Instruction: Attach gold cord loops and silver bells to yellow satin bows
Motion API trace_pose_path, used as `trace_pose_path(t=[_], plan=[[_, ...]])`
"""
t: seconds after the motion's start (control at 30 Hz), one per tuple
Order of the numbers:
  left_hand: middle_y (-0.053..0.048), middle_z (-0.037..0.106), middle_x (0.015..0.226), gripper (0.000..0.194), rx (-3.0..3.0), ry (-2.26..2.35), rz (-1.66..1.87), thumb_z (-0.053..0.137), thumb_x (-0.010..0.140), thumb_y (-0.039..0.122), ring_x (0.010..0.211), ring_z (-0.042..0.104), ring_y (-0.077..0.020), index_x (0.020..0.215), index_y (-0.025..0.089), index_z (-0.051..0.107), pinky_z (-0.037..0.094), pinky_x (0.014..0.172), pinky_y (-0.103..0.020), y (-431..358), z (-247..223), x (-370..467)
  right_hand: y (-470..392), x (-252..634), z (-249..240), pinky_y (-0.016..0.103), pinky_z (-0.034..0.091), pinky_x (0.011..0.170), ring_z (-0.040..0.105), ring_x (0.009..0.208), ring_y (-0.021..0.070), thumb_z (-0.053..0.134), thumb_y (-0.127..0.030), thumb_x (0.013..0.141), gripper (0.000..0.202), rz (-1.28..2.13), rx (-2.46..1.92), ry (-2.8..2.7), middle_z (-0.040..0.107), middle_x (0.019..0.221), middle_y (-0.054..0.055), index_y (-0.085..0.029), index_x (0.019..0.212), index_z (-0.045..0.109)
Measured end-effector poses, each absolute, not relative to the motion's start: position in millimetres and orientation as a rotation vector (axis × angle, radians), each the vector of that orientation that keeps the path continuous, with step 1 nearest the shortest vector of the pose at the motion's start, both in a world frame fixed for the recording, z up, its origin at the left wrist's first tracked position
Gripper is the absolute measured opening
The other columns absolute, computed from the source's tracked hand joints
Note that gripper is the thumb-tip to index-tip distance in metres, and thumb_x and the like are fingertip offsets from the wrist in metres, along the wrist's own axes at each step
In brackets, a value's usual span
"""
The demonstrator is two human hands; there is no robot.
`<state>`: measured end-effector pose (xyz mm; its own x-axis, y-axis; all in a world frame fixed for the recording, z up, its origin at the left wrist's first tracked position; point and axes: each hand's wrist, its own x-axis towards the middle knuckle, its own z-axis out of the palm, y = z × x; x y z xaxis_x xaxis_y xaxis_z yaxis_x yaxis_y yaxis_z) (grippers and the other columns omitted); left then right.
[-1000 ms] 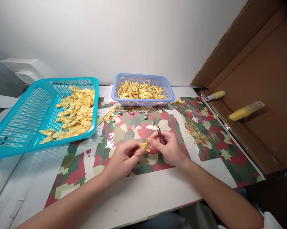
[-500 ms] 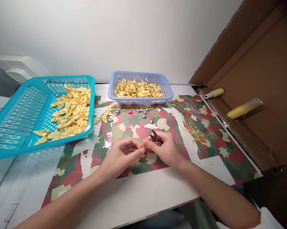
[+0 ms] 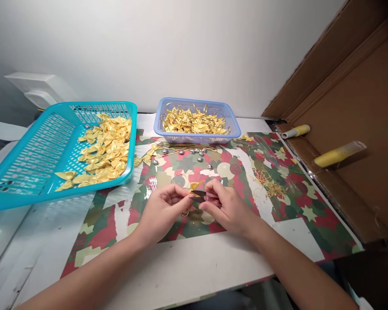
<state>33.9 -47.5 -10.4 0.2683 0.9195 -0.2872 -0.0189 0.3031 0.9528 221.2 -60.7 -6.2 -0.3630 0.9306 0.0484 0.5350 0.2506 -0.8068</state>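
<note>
My left hand pinches a small yellow ribbon bow between thumb and fingers, low over the table. My right hand is closed around small dark-bladed thread snips. The blades lie right at the bow, by my left fingertips; whether they are closed on anything there I cannot make out. Below the fingers hangs a bit of gold cord, partly hidden. Behind the hands, several silver jingle bells and a bundle of gold cords lie on the patterned paper.
A turquoise basket with yellow bows stands left. A blue basket of bows with gold cords is at the back. Gold thread clippings lie right, beside a cardboard wall with two yellow-wrapped tubes near it.
The snips have swung from pointing up in my right palm to pointing left, with their blades against the bow. My left hand still holds the bow. The view has shifted slightly.
</note>
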Motion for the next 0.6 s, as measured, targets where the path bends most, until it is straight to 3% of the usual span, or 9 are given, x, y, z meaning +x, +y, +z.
trace_pose_path(t=[0.4, 0.6], plan=[[-0.002, 0.068, 0.066, 0.024, 1.134, 1.16, 0.851, 0.074, 0.072, 0.036, 0.06, 0.064, -0.0147, 0.069, 0.016, 0.062, 0.054, 0.052, -0.024, -49.6, -12.9, 33.8, -58.9, 224.3, -15.5, 0.023, 0.028, 0.05, 0.053, 0.05, 0.0122, 0.042, -0.046, 0.095, 0.03, 0.564, -1.446, -2.117, 0.063, 0.06, -0.001, -0.021, 0.083, 0.052], [-0.001, 0.067, 0.063, 0.023, 1.141, 1.165, 0.834, 0.073, 0.073, 0.036, 0.057, 0.063, -0.0145, 0.07, 0.016, 0.062, 0.053, 0.05, -0.024, -50.4, -12.3, 34.0, -58.7, 222.9, -15.6, 0.025, 0.026, 0.049, 0.049, 0.049, 0.0115, 0.039, -0.047, 0.096, 0.038, 0.331, -1.404, -2.187, 0.06, 0.058, 0.0, -0.018, 0.078, 0.056]])
